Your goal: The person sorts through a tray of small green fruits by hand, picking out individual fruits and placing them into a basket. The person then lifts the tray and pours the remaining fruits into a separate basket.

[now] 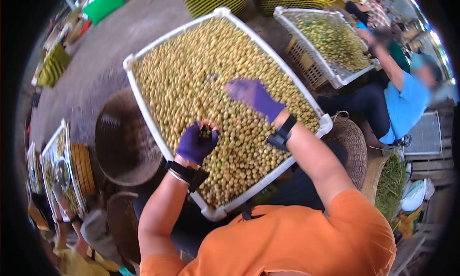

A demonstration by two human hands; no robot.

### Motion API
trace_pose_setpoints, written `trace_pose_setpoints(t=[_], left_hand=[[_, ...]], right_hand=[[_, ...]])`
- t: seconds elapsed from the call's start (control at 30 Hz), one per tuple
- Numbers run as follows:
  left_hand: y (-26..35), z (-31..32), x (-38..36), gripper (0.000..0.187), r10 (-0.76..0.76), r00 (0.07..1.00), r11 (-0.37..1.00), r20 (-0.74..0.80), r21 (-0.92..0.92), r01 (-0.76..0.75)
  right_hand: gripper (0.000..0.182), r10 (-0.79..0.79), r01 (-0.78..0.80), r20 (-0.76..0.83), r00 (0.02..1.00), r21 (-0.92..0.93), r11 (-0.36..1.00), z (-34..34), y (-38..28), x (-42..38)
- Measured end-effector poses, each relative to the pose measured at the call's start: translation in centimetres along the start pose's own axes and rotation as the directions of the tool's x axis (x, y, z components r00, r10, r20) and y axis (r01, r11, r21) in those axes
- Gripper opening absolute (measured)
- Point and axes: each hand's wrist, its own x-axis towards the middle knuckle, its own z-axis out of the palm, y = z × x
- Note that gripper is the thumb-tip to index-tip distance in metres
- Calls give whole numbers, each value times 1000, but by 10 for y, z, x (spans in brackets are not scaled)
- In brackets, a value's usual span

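A shallow white-rimmed tray (152,121) in front of me is filled with small round yellow-green fruits (206,55). My left hand (197,142), in a purple fingerless glove, is low over the near left part of the fruits. Its fingers curl inward, with a few darker-looking fruits showing between thumb and fingertips. My right hand (256,97), gloved the same way, reaches across the middle of the tray just above or on the fruits. Motion smears its fingers, so what they hold, if anything, does not show.
A round woven basket (127,146) stands left of the tray, another (352,146) to the right. A second fruit tray (338,79) rests on a crate, with a person in blue (407,103) beside it. Yellow-black mesh baskets (213,0) stand beyond. Other people sit lower left.
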Motion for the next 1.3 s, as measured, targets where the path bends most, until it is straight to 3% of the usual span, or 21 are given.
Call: trace_pose_setpoints(t=[0.03,0.07,0.13,0.23,0.3,0.4,0.43,0.47,0.53,0.6,0.67,0.8,0.87,0.97,1.07,1.2,1.3], left_hand=[[4,13,-17,19,-46,985,997,-165,-74,34],[10,31,-30,21,-103,944,987,-312,-151,58],[11,15,-25,25,-23,965,1000,-263,-26,16],[14,26,-19,25,-62,990,997,-129,44,68],[13,38,-20,25,-82,987,993,-135,69,92],[13,43,-25,27,-104,981,983,-163,131,126],[12,45,-28,27,-101,974,980,-203,150,133],[10,46,-30,27,-96,965,976,-244,168,140],[5,40,-32,23,-85,959,993,-269,57,104],[4,34,-33,21,-110,957,994,-269,-46,101],[3,27,-32,17,-96,945,995,-313,-7,99],[4,26,-31,16,-46,949,998,-310,26,57],[5,31,-30,17,-20,934,1000,-355,13,27],[8,28,-29,19,27,947,1000,-321,18,-22],[10,23,-28,21,26,956,1000,-291,19,-22],[9,28,-30,19,1,958,999,-287,31,8],[4,29,-32,16,2,958,998,-287,60,16]], right_hand=[[28,67,-95,-163,984,-169,981,-18,5,10],[31,14,-119,-271,962,-376,919,-32,20,16],[26,-125,-75,-262,957,-639,765,-50,52,22],[23,-229,107,-65,971,-741,663,-39,69,26],[20,-262,227,70,963,-738,635,-23,76,33],[20,-165,231,169,972,-821,522,-3,96,43],[21,-206,241,173,963,-895,375,3,98,41],[21,-168,222,176,970,-921,320,5,99,43],[21,-89,193,178,980,-959,210,6,99,48],[17,-69,193,183,981,-959,207,8,97,50],[16,-107,217,192,976,-916,337,12,82,48],[21,-307,467,352,884,-642,608,43,54,42],[19,-351,588,472,808,-671,451,55,66,40],[16,-230,518,466,855,-727,451,59,75,35],[14,-107,340,342,934,-752,565,52,67,28],[21,-78,116,100,992,-472,874,41,62,11],[23,180,-153,57,982,-318,936,38,38,-9]])
